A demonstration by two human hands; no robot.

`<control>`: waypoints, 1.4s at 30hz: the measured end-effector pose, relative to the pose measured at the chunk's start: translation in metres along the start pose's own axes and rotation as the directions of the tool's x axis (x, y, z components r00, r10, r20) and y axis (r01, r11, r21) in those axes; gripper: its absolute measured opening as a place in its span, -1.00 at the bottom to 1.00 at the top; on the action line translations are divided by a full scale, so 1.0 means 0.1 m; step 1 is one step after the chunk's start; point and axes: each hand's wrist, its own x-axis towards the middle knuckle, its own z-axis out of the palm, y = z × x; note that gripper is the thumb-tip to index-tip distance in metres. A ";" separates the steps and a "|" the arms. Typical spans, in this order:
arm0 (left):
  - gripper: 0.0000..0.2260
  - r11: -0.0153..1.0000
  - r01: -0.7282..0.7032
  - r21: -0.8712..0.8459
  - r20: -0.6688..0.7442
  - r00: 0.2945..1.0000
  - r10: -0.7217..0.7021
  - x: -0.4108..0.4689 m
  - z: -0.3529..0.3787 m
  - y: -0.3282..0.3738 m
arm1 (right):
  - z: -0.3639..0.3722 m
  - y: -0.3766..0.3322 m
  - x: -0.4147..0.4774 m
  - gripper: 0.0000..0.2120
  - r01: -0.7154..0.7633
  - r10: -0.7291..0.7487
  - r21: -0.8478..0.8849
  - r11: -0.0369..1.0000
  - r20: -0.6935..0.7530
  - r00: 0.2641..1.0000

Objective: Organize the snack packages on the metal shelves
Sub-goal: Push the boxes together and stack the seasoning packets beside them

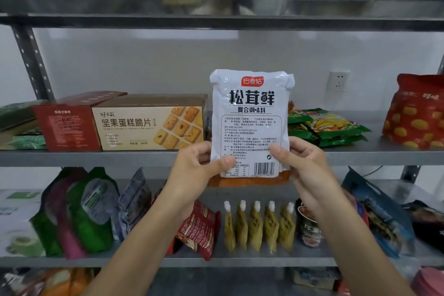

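A white seasoning packet [251, 113] with black print, a red logo and an orange bottom strip stands upright in front of the middle metal shelf [120, 158]. My left hand [194, 170] pinches its lower left corner, thumb on the front. My right hand [305, 166] grips its lower right edge the same way. The packet's printed side faces me, and its bottom edge hangs a little below the shelf's front lip.
On the middle shelf stand a beige biscuit box [149, 125] and a red box [67, 127] at left, green snack bags [329, 127] and a red bag [415, 113] at right. The lower shelf holds several yellow spout pouches [258, 226], a red packet [199, 228] and green bags [89, 211].
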 end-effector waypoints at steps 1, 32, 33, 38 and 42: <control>-0.75 1.000 0.001 -0.002 0.002 1.000 -0.001 0.00 0.00 0.00 | 0.00 0.00 0.00 -0.62 0.001 -0.001 0.002 1.000 0.000 1.000; -0.80 0.996 -0.011 -0.085 -0.074 0.997 0.005 0.00 0.06 -0.10 | 0.04 0.08 -0.14 -0.57 -0.121 0.134 -0.138 0.983 0.090 0.987; -0.81 0.996 -0.005 -0.087 -0.076 0.997 -0.002 0.01 0.06 -0.11 | 0.05 0.08 -0.14 -0.56 -0.119 0.131 -0.143 0.983 0.080 0.988; -0.80 0.997 0.013 -0.082 -0.039 0.999 -0.016 0.02 0.07 -0.10 | 0.06 0.08 -0.14 -0.61 -0.103 0.112 -0.140 0.985 0.054 0.992; -0.64 1.000 0.010 -0.018 -0.076 0.997 -0.012 0.06 0.12 -0.10 | 0.08 0.08 -0.12 -0.61 -0.090 0.090 -0.093 0.992 -0.007 0.996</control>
